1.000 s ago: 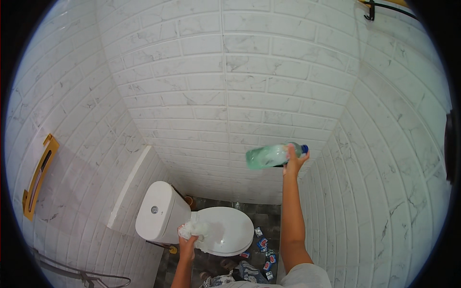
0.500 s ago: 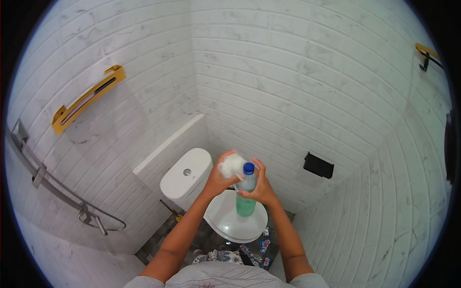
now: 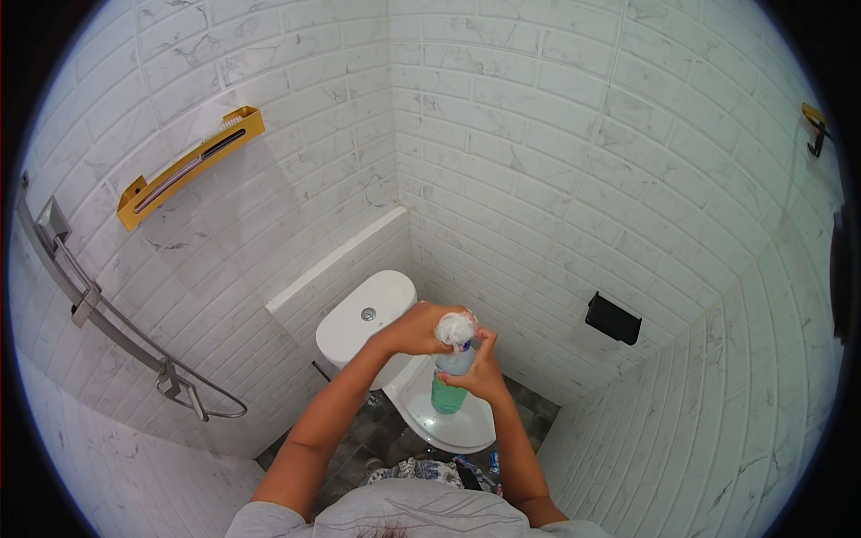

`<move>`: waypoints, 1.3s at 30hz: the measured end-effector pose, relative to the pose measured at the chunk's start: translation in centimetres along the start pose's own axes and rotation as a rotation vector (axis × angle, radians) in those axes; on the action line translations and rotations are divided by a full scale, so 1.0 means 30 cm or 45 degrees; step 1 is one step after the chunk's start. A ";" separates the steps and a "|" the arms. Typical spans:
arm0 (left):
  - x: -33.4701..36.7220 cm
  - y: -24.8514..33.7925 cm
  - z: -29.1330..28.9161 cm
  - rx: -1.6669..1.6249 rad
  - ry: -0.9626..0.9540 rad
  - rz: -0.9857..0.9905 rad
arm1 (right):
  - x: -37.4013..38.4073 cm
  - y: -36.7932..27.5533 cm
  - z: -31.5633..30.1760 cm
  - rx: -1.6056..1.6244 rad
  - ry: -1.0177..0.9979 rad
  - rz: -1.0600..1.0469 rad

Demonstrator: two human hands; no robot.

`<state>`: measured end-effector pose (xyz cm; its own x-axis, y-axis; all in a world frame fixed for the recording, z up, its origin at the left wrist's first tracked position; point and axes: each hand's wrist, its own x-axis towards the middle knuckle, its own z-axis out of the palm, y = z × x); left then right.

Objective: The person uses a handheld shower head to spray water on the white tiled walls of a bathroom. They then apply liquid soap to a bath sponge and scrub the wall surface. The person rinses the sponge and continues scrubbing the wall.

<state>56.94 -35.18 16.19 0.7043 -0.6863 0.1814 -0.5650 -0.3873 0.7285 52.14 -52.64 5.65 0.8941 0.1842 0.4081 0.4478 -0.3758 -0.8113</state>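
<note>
A clear bottle of green liquid [image 3: 447,395] is in front of me over the toilet, its blue cap [image 3: 465,344] mostly covered. My right hand [image 3: 482,372] is closed round the bottle's upper part. In my left hand [image 3: 420,329] is a crumpled white bundle [image 3: 456,327], soft-looking, pressed over the cap; its exact kind I cannot make out. Below the bottle is the white toilet lid [image 3: 466,434], lying down. Whether the bottle's base touches the lid I cannot tell.
Left of my hands stands the white toilet cistern [image 3: 354,325] with its round button. A yellow shelf [image 3: 193,170] and a shower rail [image 3: 67,269] are on the left wall. A black holder [image 3: 613,318] is mounted on the right. Small blue packets [image 3: 493,462] lie on the floor.
My left hand has brought the white bundle from beside the bottle onto its cap. The view has shifted slightly, and fewer floor packets show.
</note>
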 end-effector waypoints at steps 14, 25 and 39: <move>-0.033 -0.003 0.092 -0.114 0.179 -0.067 | -0.111 0.075 0.060 0.661 0.004 0.172; -0.068 -0.041 0.177 0.071 0.435 -0.256 | -0.178 0.138 0.137 0.350 0.207 0.269; -0.117 -0.039 0.168 0.332 -0.021 -0.353 | -0.231 0.137 0.130 -0.215 0.219 0.230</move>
<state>52.98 -35.42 11.38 0.8399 -0.5427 -0.0110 -0.4462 -0.7019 0.5552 47.81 -51.91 -2.14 0.9389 -0.0505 0.3405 0.2619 -0.5371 -0.8018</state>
